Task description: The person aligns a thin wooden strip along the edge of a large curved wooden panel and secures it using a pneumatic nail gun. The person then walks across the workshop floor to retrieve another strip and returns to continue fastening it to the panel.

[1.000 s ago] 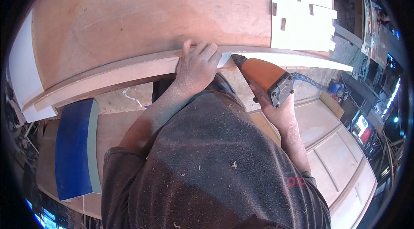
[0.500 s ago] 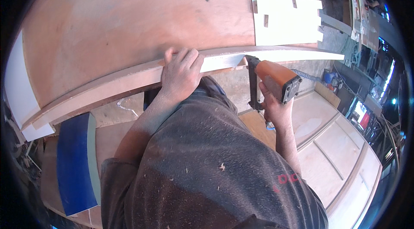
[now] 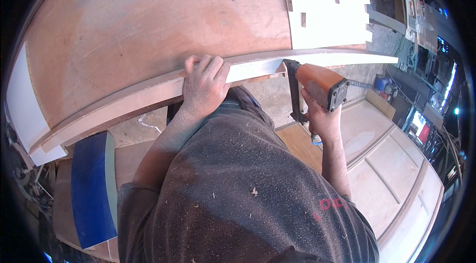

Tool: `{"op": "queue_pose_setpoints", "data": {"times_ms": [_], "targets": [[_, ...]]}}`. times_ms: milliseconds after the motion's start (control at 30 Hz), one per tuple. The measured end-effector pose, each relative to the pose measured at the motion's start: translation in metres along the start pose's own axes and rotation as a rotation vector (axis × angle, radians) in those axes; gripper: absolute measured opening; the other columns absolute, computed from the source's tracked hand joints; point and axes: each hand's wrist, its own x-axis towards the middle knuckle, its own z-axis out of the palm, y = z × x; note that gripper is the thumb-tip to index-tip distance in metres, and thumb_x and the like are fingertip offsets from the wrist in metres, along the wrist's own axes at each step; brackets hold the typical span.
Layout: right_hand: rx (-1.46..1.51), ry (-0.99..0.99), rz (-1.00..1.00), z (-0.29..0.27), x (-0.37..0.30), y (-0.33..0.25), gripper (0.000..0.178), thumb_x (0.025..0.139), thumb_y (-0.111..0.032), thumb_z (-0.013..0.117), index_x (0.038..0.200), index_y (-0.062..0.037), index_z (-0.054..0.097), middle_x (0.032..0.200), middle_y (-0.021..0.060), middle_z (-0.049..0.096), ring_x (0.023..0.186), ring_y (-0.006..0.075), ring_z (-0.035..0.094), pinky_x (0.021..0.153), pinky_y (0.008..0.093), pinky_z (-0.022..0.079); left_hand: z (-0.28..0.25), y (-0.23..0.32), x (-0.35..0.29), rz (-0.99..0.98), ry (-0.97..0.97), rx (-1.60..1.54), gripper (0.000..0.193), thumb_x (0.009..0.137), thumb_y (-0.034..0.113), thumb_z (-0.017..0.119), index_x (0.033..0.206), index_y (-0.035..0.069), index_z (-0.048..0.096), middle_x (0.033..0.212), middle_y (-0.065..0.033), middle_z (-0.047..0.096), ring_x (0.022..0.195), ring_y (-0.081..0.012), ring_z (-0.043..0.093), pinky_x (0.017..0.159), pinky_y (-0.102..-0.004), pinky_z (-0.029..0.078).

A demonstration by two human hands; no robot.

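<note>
A long pale wooden strip (image 3: 254,68) runs along the near edge of a reddish-brown board (image 3: 163,15). My left hand (image 3: 206,82) is closed over the strip, with its fingers hooked across the top. In my right hand (image 3: 322,116) is an orange and black nail gun (image 3: 320,84), gripped by its handle. The gun's black nose meets the near face of the strip, a little to the right of my left hand. Part of the handle is hidden behind my fingers.
White notched sheets (image 3: 329,20) with small wooden blocks lie on the board's right side. A blue curved panel (image 3: 92,191) sits at lower left. Framed wooden panels (image 3: 377,174) are at lower right. A hose (image 3: 359,84) shows behind the gun.
The nail gun and my right hand have shifted slightly to the right, with the nose still at the strip. My left hand keeps its grip. The whole view has turned a little.
</note>
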Motion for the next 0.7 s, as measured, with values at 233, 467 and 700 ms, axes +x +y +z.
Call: {"op": "queue_pose_setpoints", "data": {"times_ms": [233, 467, 700], "targets": [[-0.001, -0.073, -0.042, -0.006, -0.004, -0.021, 0.037, 0.097, -0.012, 0.079, 0.131, -0.0006, 0.067, 0.110, 0.0111, 0.075, 0.094, 0.0177, 0.073, 0.075, 0.0348, 0.062, -0.001, 0.001, 0.002, 0.003, 0.013, -0.001, 0.032, 0.080, 0.020, 0.083, 0.107, 0.009, 0.071, 0.098, -0.0033, 0.061, 0.099, -0.0236, 0.061, 0.098, -0.0481, 0.038], [-0.016, -0.072, -0.042, 0.003, -0.003, -0.025, 0.034, 0.097, -0.013, 0.079, 0.127, 0.0003, 0.068, 0.101, 0.0102, 0.075, 0.080, 0.0167, 0.074, 0.063, 0.0315, 0.062, 0.001, 0.000, 0.001, 0.006, 0.014, -0.015, 0.033, 0.078, 0.020, 0.082, 0.108, 0.009, 0.072, 0.098, -0.0022, 0.061, 0.099, -0.0232, 0.061, 0.097, -0.0475, 0.038], [-0.108, -0.129, -0.039, -0.001, -0.001, -0.025, 0.041, 0.097, -0.017, 0.082, 0.132, -0.0023, 0.068, 0.122, 0.0131, 0.075, 0.113, 0.0232, 0.072, 0.096, 0.0397, 0.057, -0.006, 0.001, -0.001, -0.040, -0.057, -0.004, 0.041, 0.081, 0.022, 0.084, 0.118, 0.012, 0.072, 0.108, -0.0018, 0.063, 0.108, -0.0220, 0.061, 0.099, -0.0503, 0.036]]}}
